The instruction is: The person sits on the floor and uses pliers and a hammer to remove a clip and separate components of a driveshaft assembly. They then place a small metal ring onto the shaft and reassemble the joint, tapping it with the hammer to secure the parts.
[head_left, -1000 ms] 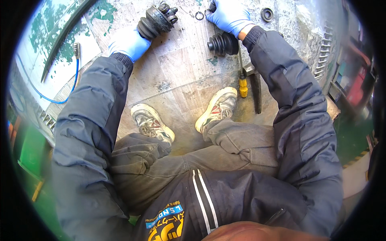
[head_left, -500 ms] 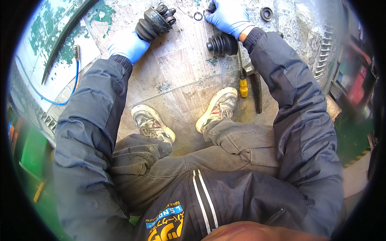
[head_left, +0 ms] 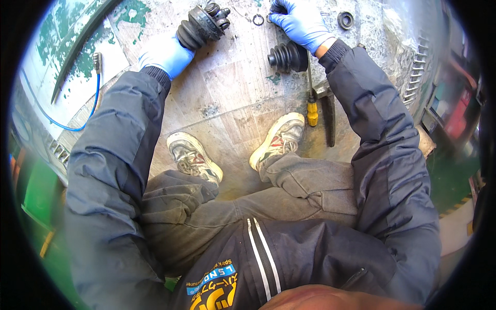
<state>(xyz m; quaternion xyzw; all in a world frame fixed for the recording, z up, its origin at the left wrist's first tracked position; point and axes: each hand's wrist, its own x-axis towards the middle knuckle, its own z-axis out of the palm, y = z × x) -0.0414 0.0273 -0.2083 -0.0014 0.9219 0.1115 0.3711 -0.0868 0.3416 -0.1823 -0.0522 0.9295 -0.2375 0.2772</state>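
Note:
In a blue glove, my left hand [head_left: 168, 56] is closed around the black ribbed boot end of a CV joint [head_left: 202, 26], whose greasy metal end points up and to the right. My right hand [head_left: 302, 25], also gloved in blue, has its fingers drawn together at the upper edge. Something dark shows at its fingertips, too small and cut off to name. A small metal snap ring [head_left: 258, 20] lies on the floor just left of those fingers. Beneath the right wrist rests a loose black rubber boot [head_left: 284, 57].
A yellow-handled screwdriver [head_left: 312, 111] and a hammer [head_left: 328, 116] lie below the right wrist. A round metal ring [head_left: 345, 20] is beyond it. On the left are a blue air hose [head_left: 97, 95] and a long curved dark strip [head_left: 77, 49]. My shoes [head_left: 279, 137] stand between my arms.
My right hand has shifted slightly right, its fingers still drawn together. My left hand keeps its hold on the CV joint, and the view has moved a little.

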